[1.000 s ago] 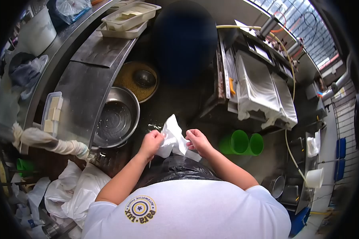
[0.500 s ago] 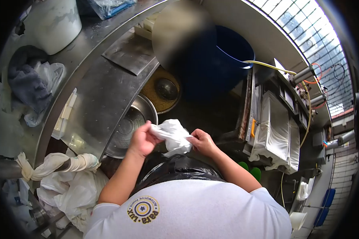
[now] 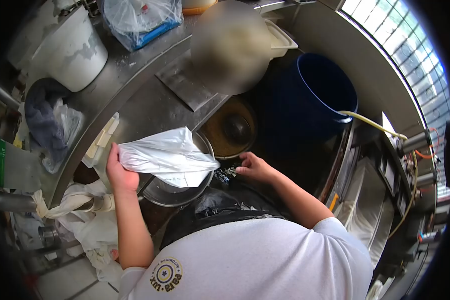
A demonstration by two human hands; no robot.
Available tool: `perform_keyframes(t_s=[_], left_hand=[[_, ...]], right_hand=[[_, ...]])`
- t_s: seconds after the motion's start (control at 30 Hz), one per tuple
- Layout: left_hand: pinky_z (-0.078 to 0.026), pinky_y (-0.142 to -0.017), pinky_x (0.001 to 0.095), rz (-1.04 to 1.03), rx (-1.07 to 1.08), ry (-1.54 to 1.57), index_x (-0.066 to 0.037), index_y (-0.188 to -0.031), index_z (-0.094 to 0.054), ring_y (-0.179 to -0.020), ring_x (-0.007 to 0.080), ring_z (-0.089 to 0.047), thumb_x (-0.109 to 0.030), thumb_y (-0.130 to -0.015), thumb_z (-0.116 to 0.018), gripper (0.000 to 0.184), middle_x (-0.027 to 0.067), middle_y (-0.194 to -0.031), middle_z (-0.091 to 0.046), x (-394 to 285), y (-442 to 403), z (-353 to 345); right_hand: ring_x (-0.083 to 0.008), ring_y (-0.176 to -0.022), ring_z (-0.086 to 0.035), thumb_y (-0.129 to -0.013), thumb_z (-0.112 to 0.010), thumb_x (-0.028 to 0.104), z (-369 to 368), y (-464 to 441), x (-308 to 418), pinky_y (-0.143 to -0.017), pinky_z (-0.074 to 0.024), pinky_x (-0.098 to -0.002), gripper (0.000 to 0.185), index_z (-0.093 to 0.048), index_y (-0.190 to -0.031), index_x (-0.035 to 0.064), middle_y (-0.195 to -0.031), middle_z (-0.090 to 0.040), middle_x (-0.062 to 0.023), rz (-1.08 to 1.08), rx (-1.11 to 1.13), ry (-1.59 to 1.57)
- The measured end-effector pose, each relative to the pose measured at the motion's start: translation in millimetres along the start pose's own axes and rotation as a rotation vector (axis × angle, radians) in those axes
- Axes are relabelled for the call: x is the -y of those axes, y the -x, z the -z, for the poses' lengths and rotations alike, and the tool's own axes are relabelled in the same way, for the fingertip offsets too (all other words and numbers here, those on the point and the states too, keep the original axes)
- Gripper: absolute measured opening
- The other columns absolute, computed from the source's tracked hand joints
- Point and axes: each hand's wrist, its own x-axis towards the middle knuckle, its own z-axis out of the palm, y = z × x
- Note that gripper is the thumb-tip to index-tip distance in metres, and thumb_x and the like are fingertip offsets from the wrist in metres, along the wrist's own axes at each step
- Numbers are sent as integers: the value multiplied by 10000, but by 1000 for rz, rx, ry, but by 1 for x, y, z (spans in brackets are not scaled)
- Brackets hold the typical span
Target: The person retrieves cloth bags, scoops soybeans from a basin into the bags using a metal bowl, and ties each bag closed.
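Head feed, clock centred on the bag, 12 = top of view. I've got the white plastic bag (image 3: 165,155) up in the air over the steel bowl (image 3: 157,194), covering part of its mouth. Printing shows near the bag's lower edge.

Left hand (image 3: 122,172) at 9 o'clock, gripping the bag's narrow end. Thumb side visible; I can't see the other fingertips behind the plastic. Right hand (image 3: 256,168) at 3 o'clock, near the bag's pointed tip but apart from it: thumb and index parted, other fingers curled, nothing seen in it.

Around the bag: basin of yellow-brown stuff (image 3: 235,155) at 2, with a dark metal bowl (image 3: 236,129) sitting in it. Blue barrel (image 3: 305,97) further out at 2, yellow hose (image 3: 372,123) running over its rim. Steel surface (image 3: 147,112) at 11, flat metal sheet (image 3: 190,82) on it. Plastic tub (image 3: 91,159) with pale blocks just beyond the left hand, toward 10. Outer surface (image 3: 117,75) past that: dark cloth (image 3: 45,112) at 10, white bucket (image 3: 77,55) between 10 and 11. White fabric (image 3: 92,240) bunched at 8. Black plastic apron (image 3: 225,205) at 4.
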Motion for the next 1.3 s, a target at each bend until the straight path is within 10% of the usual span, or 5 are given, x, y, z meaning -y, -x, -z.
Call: perform_keyframes(t_s=[0.23,0.5,0.93,1.13,1.3], left_hand=[[-410,-642,227,17,601,-798,-68,-999,-601,-756,20,-463,-214,-1048,-605,154,-60,-827,-538,115,45,-116],[-476,-968,529,-463,-208,-2240,-44,-1269,-585,-1184,410,-536,-132,-772,-800,548,191,-1233,-588,88,40,-65],[-523,-824,504,-575,-389,-1845,-5,-1132,-592,-893,400,-659,-140,-895,-668,283,189,-945,-667,128,54,98],[-593,-752,403,192,-479,86,-84,-1025,-646,-915,203,-682,-124,-934,-574,123,79,-999,-673,114,42,120],[-534,-825,342,389,-97,-906,1,-1223,-658,-922,196,-672,-141,-884,-720,372,96,-1056,-713,91,50,135]], right_hand=[[-430,-1452,-385,-774,-858,229,22,-67,112,-1146,-417,-467,826,-450,-1477,77,-1502,-455,-272,924,-211,438],[-118,-819,-624,-876,-825,196,78,-108,123,-686,-484,-272,255,-645,-951,32,-856,-666,-33,322,700,-102],[-209,-961,-703,-932,-690,164,38,-118,127,-875,-588,-381,348,-618,-1235,8,-1070,-709,-107,154,827,-947],[-236,-977,-681,-856,-801,209,-12,-140,76,-873,-539,-360,477,-624,-1229,-30,-1070,-705,-159,435,283,496],[-248,-937,-702,-933,-625,23,-16,-185,102,-819,-563,-390,354,-616,-1277,-62,-1078,-728,-143,284,55,-254]])
